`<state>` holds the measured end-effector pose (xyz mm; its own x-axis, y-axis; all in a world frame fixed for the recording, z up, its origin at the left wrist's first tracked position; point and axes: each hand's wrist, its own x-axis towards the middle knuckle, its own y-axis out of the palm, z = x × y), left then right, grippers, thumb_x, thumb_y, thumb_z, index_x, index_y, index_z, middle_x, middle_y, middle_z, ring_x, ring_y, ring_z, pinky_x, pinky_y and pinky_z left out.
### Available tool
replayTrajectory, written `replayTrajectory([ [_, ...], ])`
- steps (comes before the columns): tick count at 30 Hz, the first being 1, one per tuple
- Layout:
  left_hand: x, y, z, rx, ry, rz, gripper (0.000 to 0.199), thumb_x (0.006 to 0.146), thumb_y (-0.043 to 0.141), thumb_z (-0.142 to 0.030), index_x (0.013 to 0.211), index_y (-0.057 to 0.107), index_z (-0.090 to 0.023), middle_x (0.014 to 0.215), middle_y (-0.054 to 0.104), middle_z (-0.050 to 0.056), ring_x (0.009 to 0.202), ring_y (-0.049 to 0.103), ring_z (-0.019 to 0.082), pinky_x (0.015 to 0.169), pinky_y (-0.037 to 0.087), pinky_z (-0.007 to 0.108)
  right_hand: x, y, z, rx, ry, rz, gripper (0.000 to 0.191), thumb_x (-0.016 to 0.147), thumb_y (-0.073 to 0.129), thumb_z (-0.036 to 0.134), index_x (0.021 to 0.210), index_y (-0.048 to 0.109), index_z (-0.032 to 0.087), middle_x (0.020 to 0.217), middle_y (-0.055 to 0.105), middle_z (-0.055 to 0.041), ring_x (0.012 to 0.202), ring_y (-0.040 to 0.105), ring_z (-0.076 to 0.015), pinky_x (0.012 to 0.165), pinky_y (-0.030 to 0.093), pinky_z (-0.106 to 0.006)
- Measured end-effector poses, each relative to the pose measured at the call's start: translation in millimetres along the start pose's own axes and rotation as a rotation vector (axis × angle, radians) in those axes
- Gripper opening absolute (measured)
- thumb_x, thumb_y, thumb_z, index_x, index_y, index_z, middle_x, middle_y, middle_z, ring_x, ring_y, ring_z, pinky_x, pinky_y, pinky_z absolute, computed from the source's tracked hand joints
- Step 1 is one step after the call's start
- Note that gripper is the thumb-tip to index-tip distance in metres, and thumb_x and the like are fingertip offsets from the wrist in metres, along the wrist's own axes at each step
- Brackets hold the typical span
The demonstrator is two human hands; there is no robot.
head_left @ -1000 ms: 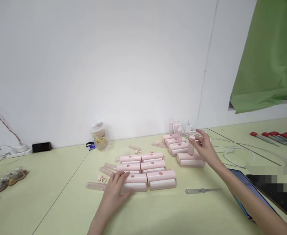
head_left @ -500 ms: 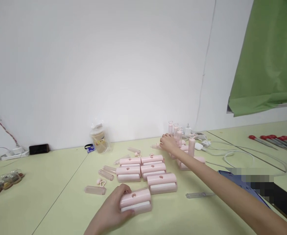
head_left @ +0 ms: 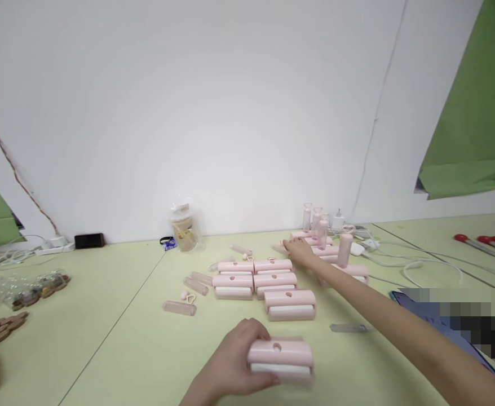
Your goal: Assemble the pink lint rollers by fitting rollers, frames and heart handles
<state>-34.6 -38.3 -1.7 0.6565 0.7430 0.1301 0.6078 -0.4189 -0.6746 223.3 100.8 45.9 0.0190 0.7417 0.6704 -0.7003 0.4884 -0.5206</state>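
A pink roller case (head_left: 280, 356) with a white strip is gripped by my left hand (head_left: 243, 361) at the front of the table, its thumb below and fingers above. My right hand (head_left: 300, 252) reaches to the back, over a clear piece (head_left: 278, 248), beside pink rollers with upright clear-capped handles (head_left: 322, 232); what its fingers press on is too small to tell. Between the hands lie several more pink roller cases (head_left: 290, 305). Clear tubes (head_left: 180, 308) and a pink heart-shaped loop (head_left: 190, 299) lie left of them.
A bagged cup (head_left: 185, 231) and a black phone (head_left: 89, 241) stand by the wall. White cables (head_left: 420, 265), red-handled tools (head_left: 484, 244) and a blue-screened device (head_left: 437, 327) are on the right. Wooden pieces (head_left: 8, 326) lie at left. A clear tube (head_left: 349, 328) is near my right forearm.
My left hand has moved the roller case toward me and to the right, away from the other cases. The view has turned slightly left. My right hand remains by the back rollers.
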Motion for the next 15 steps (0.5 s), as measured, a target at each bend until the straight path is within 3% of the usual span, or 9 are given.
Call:
replayTrajectory([
  [3,4,13.2,2,-0.087,0.035,-0.046,0.046,0.059,0.076,-0.027,0.099,0.054,-0.022,0.102,0.056,0.002,0.095,0.052,0.02,0.083,0.041,0.029,1,-15,7,-0.007,0.094,0.072,0.023,0.088,0.054,0.029,0.107,0.056,0.015,0.107,0.059,-0.0064,0.089,0.06,-0.0187,0.076,0.05,-0.039],
  [6,7,26.7,-3,-0.169,0.062,-0.062,0.046,0.062,0.075,-0.025,0.103,0.054,-0.024,0.105,0.056,0.003,0.1,0.051,0.02,0.086,0.04,0.03,-11,-41,26,0.043,0.169,0.062,0.023,0.085,0.057,0.031,0.102,0.058,0.016,0.098,0.062,-0.0064,0.087,0.06,-0.0196,0.078,0.049,-0.038],
  [11,8,41.4,-16,-0.222,0.052,-0.053,0.042,0.066,0.072,-0.024,0.103,0.053,-0.024,0.106,0.055,0.003,0.1,0.05,0.021,0.086,0.041,0.033,-71,-82,68,0.282,0.271,0.085,0.024,0.089,0.041,0.041,0.096,0.055,0.022,0.099,0.065,-0.0064,0.086,0.064,-0.021,0.07,0.052,-0.033],
  [15,6,46.2,-18,-0.197,0.08,-0.07,0.042,0.067,0.071,-0.028,0.103,0.05,-0.022,0.104,0.055,0.005,0.097,0.05,0.022,0.083,0.041,0.035,-117,-86,86,0.715,0.294,0.238,0.015,0.089,0.048,0.038,0.092,0.053,0.024,0.076,0.069,-0.0026,0.068,0.066,-0.019,0.062,0.053,-0.032],
])
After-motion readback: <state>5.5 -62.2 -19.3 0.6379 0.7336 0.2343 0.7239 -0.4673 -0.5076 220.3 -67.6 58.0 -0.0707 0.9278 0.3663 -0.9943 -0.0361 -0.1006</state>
